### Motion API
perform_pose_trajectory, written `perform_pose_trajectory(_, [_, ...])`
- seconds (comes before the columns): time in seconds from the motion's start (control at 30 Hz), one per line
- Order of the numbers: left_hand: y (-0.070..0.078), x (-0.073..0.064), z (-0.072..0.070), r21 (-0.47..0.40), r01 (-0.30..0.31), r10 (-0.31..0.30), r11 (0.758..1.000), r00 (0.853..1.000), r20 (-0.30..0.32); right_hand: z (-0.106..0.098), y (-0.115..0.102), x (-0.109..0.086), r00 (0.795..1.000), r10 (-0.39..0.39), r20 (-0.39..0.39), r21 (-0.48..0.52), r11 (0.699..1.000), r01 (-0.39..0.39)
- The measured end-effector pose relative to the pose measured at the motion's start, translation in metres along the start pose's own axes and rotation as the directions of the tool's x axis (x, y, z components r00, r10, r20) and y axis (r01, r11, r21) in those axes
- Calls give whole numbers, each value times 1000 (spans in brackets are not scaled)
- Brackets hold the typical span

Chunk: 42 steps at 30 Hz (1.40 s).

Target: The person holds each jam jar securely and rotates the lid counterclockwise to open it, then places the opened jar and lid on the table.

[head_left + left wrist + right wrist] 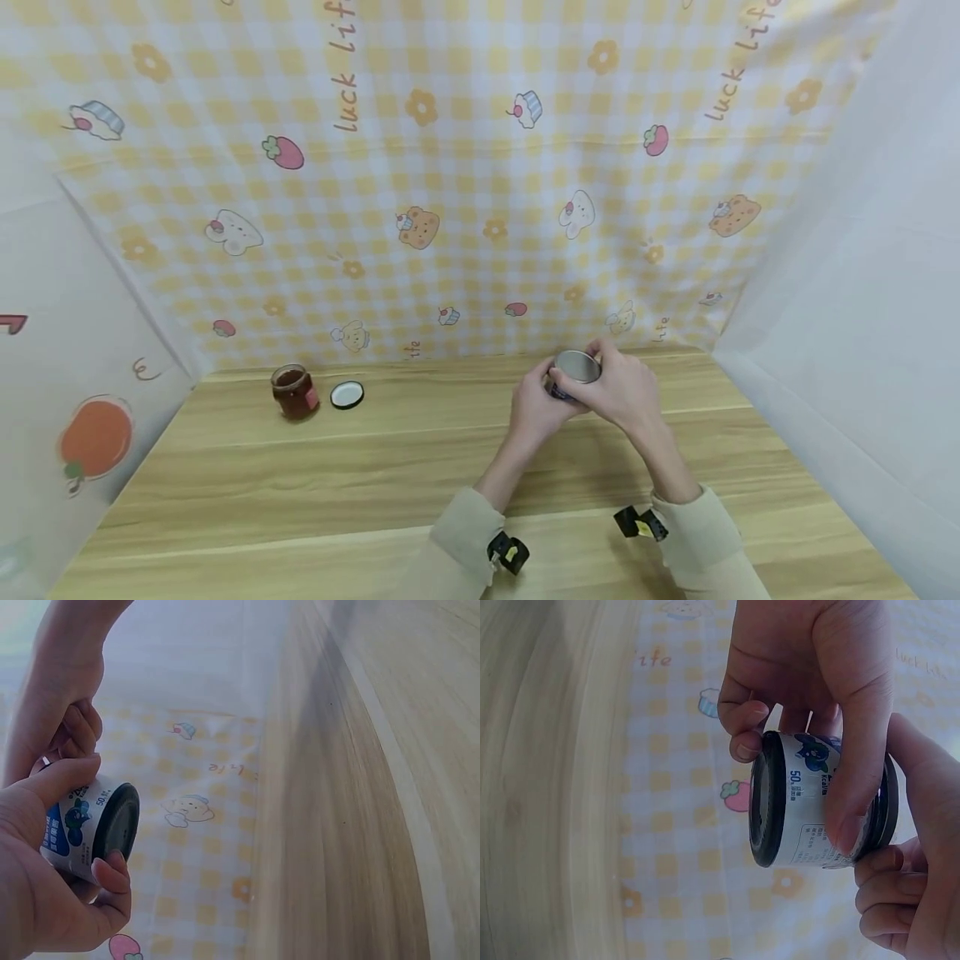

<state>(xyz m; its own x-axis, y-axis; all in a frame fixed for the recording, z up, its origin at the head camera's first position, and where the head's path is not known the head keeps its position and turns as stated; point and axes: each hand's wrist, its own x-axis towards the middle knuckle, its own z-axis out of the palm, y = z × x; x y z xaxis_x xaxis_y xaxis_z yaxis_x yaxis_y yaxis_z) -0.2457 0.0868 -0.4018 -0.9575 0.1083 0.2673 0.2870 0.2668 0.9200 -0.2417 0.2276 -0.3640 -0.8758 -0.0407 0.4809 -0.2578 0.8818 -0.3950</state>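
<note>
A small jar (pixel 806 799) with a white label showing blueberries is held upright a little above the table, between both hands. In the left wrist view, my left hand (pixel 45 877) wraps the body of the jar (pixel 79 825), thumb over the label and fingertips near its dark base. My right hand (pixel 626 387) grips the upper end around the lid (pixel 577 366). Its fingers (pixel 892 896) curl at the dark lid rim in the right wrist view. The left hand (pixel 536 404) partly hides the jar in the head view.
Toward the back left of the wooden table (pixel 337 483) stands an open glass jar (pixel 295 393) of dark red contents. A round lid (pixel 347 395) lies beside it, white inside up. A yellow checked cloth (pixel 465 175) hangs behind; a white wall (pixel 855 292) borders the right.
</note>
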Motion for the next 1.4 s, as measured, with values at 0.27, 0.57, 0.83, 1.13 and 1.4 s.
perform_pose_trajectory(0.27, [1, -7, -14, -1, -39, 39, 999, 999, -23, 0, -13, -3, 999, -7, 33, 27, 1000, 6])
perform_pose_trajectory(0.57, [-2, -10, -23, 6, -68, 69, 998, 996, -58, 3, -23, -4, 999, -8, 35, 42, 999, 7])
perform_pose_trajectory(0.83, [-2, -14, -33, -8, -43, 43, 999, 997, -66, 8, -33, -3, 1000, -13, 22, 16, 1000, 13])
perform_pose_trajectory(1.13, [-4, -20, -47, -17, -46, 45, 999, 996, -79, 14, -48, -4, 999, -42, 7, 1, 999, 42])
perform_pose_trajectory(1.4, [-7, -26, -58, -18, -31, 29, 999, 995, -91, 19, -61, -4, 997, -81, -10, -10, 997, 81])
